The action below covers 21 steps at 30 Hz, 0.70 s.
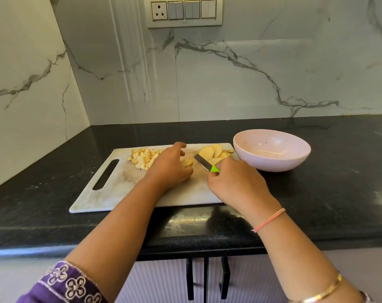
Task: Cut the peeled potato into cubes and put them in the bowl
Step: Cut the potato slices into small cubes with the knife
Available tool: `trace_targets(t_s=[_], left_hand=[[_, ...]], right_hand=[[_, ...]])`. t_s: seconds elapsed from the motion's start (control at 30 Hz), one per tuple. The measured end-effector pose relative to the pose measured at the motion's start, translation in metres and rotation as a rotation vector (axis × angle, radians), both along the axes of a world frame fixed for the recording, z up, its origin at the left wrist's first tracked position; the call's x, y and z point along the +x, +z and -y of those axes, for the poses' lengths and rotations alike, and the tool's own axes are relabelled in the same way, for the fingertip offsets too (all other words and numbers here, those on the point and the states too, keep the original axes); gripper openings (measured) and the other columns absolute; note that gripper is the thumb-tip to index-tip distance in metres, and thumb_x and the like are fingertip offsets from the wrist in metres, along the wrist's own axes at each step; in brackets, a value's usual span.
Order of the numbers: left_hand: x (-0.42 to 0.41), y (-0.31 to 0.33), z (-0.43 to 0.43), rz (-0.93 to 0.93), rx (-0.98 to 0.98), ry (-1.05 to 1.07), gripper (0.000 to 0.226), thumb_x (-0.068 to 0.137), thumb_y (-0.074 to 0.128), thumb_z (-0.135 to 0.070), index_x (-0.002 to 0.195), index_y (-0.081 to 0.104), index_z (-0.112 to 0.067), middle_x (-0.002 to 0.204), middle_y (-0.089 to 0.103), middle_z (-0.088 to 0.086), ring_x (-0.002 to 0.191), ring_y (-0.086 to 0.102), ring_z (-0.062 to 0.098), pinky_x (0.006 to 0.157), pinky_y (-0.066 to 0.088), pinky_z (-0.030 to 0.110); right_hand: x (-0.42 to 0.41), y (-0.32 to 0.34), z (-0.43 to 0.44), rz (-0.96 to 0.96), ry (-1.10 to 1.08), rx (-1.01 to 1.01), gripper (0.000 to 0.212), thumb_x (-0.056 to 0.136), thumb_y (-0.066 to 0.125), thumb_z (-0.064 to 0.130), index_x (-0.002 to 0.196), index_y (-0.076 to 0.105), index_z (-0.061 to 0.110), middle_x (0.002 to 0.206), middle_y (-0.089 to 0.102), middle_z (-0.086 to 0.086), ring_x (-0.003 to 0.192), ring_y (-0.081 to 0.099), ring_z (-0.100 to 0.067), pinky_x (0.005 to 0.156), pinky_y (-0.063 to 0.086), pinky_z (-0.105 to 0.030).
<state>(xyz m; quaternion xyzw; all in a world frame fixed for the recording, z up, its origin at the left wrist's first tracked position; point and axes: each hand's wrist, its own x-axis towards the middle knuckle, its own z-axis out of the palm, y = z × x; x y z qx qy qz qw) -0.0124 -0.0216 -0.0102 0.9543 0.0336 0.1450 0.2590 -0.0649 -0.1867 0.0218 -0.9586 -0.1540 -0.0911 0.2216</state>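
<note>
Head view: we look down at a black stone tabletop (pixel 54 217) set in a corner of white marble wall (pixel 229 84). A grey switch panel (pixel 184 12) sits high on the wall.

A white cutting board (pixel 111 193) lies on the tabletop, its handle slot to the left. A pale pink bowl (pixel 271 162) stands just beside the board's far right corner.

The left hand (pixel 170 166) rests on the middle of the board. Its grip is clamped over a potato piece (pixel 186 162), with fingers curled on top and one finger reaching farther forward. The right hand (pixel 233 182) has its grip closed around the green handle of a small knife (pixel 204 164). The blade points up and left, its tip close to the potato piece; we cannot tell whether they touch.

A heap of potato cubes (pixel 143 158) lies on the board just left of the left hand. Several round potato slices (pixel 212 152) overlap behind the knife, near the bowl.

The right wrist wears a pink thread bracelet (pixel 268 219), and a gold bangle (pixel 323 291) sits lower on that arm. The left arm shows a purple embroidered sleeve (pixel 65 285). Black cabinet handles (pixel 190 278) show below the tabletop edge.
</note>
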Motion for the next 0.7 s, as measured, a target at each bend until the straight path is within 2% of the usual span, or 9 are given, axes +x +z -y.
trace_targets(t_s=[0.07,0.17,0.27,0.33,0.47,0.57,0.63,0.7], left_hand=[[-0.002,0.001,0.002,0.057,0.096,0.056,0.041,0.087,0.061,-0.027,0.126,0.057,-0.02,0.126,0.059,0.001,0.11,0.055,0.016,0.082,0.04,0.021],[0.0,0.003,0.002,0.069,0.131,0.104,0.028,0.09,0.059,-0.029,0.114,0.069,-0.018,0.111,0.067,0.001,0.099,0.06,0.015,0.075,0.04,0.02],[0.003,0.004,0.001,0.039,0.131,0.095,0.024,0.092,0.059,-0.027,0.109,0.072,-0.016,0.104,0.071,0.001,0.093,0.062,0.015,0.076,0.044,0.021],[0.004,0.003,0.002,0.032,0.125,0.089,0.021,0.091,0.06,-0.025,0.105,0.073,-0.016,0.099,0.072,0.001,0.09,0.063,0.016,0.078,0.047,0.023],[0.005,0.001,0.003,0.038,0.127,0.081,0.017,0.087,0.06,-0.019,0.09,0.076,-0.016,0.081,0.071,0.003,0.074,0.061,0.018,0.067,0.048,0.026],[0.005,0.001,0.004,0.045,0.107,0.087,0.016,0.086,0.061,-0.019,0.084,0.076,-0.015,0.076,0.07,0.005,0.071,0.061,0.019,0.063,0.048,0.027],[0.006,0.001,0.005,0.06,0.1,0.099,0.018,0.086,0.06,-0.018,0.079,0.076,-0.012,0.075,0.07,0.007,0.069,0.061,0.02,0.061,0.047,0.027],[0.006,0.001,0.006,0.058,0.091,0.109,0.018,0.087,0.06,-0.018,0.081,0.076,-0.011,0.077,0.07,0.007,0.067,0.059,0.017,0.057,0.043,0.021]], right_hand=[[0.003,-0.002,-0.002,0.019,0.001,-0.001,0.03,0.092,0.043,0.027,0.063,0.04,0.018,0.063,0.044,0.001,0.063,0.046,-0.02,0.047,0.025,-0.026],[0.008,-0.003,-0.007,0.053,0.014,-0.014,0.028,0.093,0.042,0.028,0.066,0.041,0.017,0.067,0.044,0.001,0.07,0.047,-0.023,0.051,0.028,-0.026],[0.014,-0.006,-0.014,0.102,0.025,-0.045,0.021,0.094,0.041,0.029,0.082,0.052,0.016,0.078,0.049,-0.001,0.074,0.047,-0.023,0.06,0.033,-0.027],[0.017,-0.007,-0.019,0.109,0.035,-0.066,0.019,0.095,0.041,0.03,0.085,0.052,0.017,0.08,0.05,-0.002,0.074,0.046,-0.023,0.061,0.034,-0.027],[0.02,-0.01,-0.027,0.109,0.059,-0.108,0.023,0.097,0.041,0.03,0.095,0.058,0.016,0.087,0.056,-0.004,0.075,0.045,-0.022,0.062,0.033,-0.029],[0.019,-0.011,-0.028,0.128,0.055,-0.13,0.02,0.097,0.042,0.029,0.093,0.056,0.017,0.087,0.058,-0.005,0.076,0.047,-0.024,0.062,0.032,-0.028],[0.016,-0.011,-0.028,0.14,0.065,-0.152,0.018,0.096,0.043,0.028,0.093,0.057,0.017,0.085,0.055,-0.004,0.082,0.054,-0.025,0.062,0.033,-0.028],[0.012,-0.013,-0.027,0.149,0.085,-0.183,0.02,0.096,0.043,0.025,0.097,0.06,0.014,0.09,0.06,-0.006,0.089,0.058,-0.027,0.062,0.033,-0.029]])
